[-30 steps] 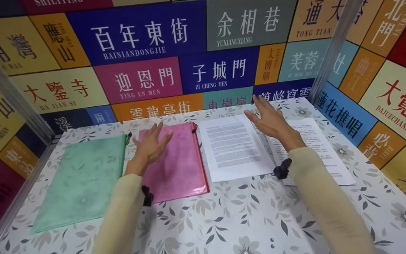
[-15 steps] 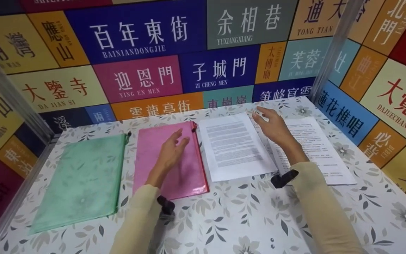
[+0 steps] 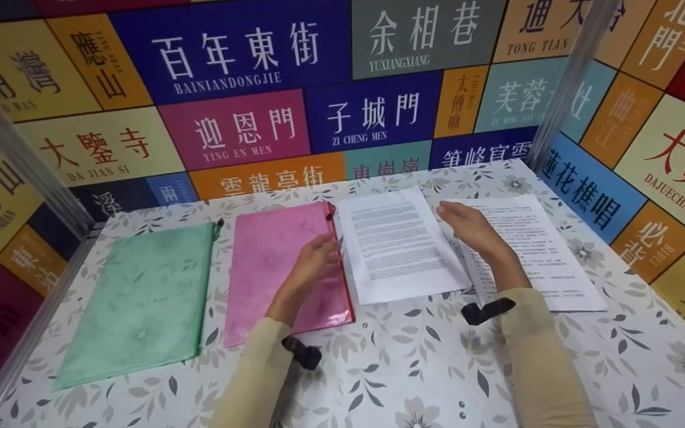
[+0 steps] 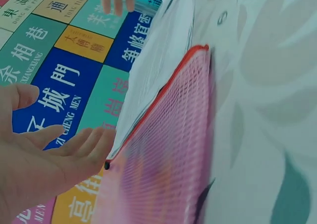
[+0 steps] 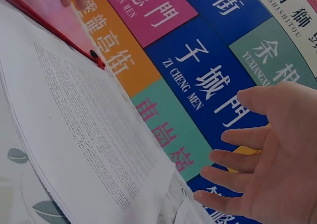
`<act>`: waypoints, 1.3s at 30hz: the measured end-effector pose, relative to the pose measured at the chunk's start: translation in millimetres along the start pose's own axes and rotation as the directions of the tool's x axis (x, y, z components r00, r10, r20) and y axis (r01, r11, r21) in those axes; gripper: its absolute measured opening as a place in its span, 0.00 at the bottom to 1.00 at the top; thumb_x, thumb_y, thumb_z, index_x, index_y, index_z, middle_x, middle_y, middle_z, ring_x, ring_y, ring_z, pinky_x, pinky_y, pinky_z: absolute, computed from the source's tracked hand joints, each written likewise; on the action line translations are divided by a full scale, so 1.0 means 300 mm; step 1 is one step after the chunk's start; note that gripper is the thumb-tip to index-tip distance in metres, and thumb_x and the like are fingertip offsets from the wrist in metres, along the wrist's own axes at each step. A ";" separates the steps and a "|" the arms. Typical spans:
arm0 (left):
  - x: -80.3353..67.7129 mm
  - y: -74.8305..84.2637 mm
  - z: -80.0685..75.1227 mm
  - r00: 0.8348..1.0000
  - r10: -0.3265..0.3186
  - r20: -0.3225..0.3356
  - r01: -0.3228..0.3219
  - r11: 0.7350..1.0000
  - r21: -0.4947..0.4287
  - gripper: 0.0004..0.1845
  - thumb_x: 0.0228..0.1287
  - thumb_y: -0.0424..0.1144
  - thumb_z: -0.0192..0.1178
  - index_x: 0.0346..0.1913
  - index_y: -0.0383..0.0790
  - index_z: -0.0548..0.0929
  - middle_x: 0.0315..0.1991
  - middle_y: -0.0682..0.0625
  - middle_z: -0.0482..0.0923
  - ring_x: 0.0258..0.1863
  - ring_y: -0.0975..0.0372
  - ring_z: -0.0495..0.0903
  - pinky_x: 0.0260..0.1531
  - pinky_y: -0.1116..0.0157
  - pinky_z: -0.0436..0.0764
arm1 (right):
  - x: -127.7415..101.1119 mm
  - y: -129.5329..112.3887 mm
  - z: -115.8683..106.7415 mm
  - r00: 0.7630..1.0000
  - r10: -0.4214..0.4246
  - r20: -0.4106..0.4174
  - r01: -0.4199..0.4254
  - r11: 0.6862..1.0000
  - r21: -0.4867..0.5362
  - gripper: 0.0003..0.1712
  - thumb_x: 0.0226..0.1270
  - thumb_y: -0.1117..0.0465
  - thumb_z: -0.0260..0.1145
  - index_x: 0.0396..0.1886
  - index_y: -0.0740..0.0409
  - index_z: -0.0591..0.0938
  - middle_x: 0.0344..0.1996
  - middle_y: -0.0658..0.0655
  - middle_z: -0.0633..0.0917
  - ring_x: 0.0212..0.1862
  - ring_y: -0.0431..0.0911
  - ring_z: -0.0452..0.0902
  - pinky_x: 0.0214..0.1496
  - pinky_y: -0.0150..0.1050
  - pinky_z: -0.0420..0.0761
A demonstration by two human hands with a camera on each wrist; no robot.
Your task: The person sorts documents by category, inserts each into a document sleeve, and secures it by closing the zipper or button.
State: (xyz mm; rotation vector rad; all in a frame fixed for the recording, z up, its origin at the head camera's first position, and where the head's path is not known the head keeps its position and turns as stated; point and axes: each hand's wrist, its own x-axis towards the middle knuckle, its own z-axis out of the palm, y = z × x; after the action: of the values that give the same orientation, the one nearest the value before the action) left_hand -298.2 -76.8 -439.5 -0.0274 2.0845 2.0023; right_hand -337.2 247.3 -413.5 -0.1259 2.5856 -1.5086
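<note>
In the head view, your left hand (image 3: 314,261) is above the right part of the pink folder (image 3: 268,244), fingertips near its red zip (image 3: 347,285); the fingers are relaxed, close together and grip nothing. Your right hand (image 3: 474,230) is above the left edge of the right paper stack (image 3: 556,261), fingers extended, also holding nothing; the left paper stack (image 3: 399,244) lies between your two hands. The green folder (image 3: 140,297) lies left of the pink one, well apart from your left hand. All four items lie flat in a row on the floral table (image 3: 426,356), before a sign-covered wall (image 3: 229,53). In the left wrist view, your left palm is bare, with the fingertips overlapping the folder's zip corner; contact cannot be determined. In the right wrist view, your right fingers are spread wide with nothing in them, and the left paper stack lies beside the hand, apart from it.
</note>
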 end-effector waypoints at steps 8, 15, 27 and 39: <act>0.012 -0.032 0.026 0.996 -0.078 0.030 0.081 0.993 -0.089 0.31 0.77 0.44 0.47 0.78 0.39 0.57 0.73 0.34 0.63 0.71 0.43 0.68 0.61 0.52 0.78 | 0.008 0.021 0.012 0.999 0.045 0.008 -0.045 0.998 0.040 0.39 0.80 0.43 0.47 0.79 0.61 0.55 0.80 0.63 0.55 0.81 0.58 0.47 0.79 0.58 0.55; 0.017 -0.020 0.050 0.994 -0.111 0.024 0.113 0.989 -0.090 0.32 0.77 0.44 0.46 0.79 0.40 0.55 0.72 0.37 0.65 0.68 0.46 0.70 0.60 0.54 0.79 | 0.006 0.033 0.007 0.983 0.179 0.029 -0.179 0.984 -0.015 0.41 0.78 0.41 0.48 0.80 0.60 0.54 0.78 0.65 0.59 0.75 0.61 0.58 0.77 0.55 0.58; 0.020 0.017 0.058 0.952 -0.307 0.006 0.304 0.940 -0.154 0.32 0.74 0.47 0.51 0.74 0.37 0.60 0.67 0.34 0.61 0.66 0.46 0.69 0.56 0.53 0.81 | 0.033 0.082 0.031 0.937 0.349 0.030 -0.346 0.909 0.232 0.38 0.77 0.51 0.51 0.77 0.67 0.56 0.71 0.66 0.64 0.68 0.54 0.64 0.68 0.48 0.73; 0.025 0.001 0.055 0.951 -0.305 -0.051 0.286 0.931 -0.228 0.27 0.72 0.43 0.53 0.67 0.31 0.67 0.51 0.36 0.73 0.38 0.54 0.79 0.45 0.60 0.85 | 0.039 0.112 0.032 0.933 0.360 0.023 -0.352 0.893 0.280 0.30 0.74 0.55 0.57 0.69 0.68 0.70 0.52 0.57 0.82 0.48 0.43 0.78 0.51 0.37 0.78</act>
State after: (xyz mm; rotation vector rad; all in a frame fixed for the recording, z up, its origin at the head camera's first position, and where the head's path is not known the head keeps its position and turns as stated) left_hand -302.8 -59.3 -441.0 -0.4487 1.7685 2.0575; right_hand -347.1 253.9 -448.3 0.3843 2.2198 -1.7107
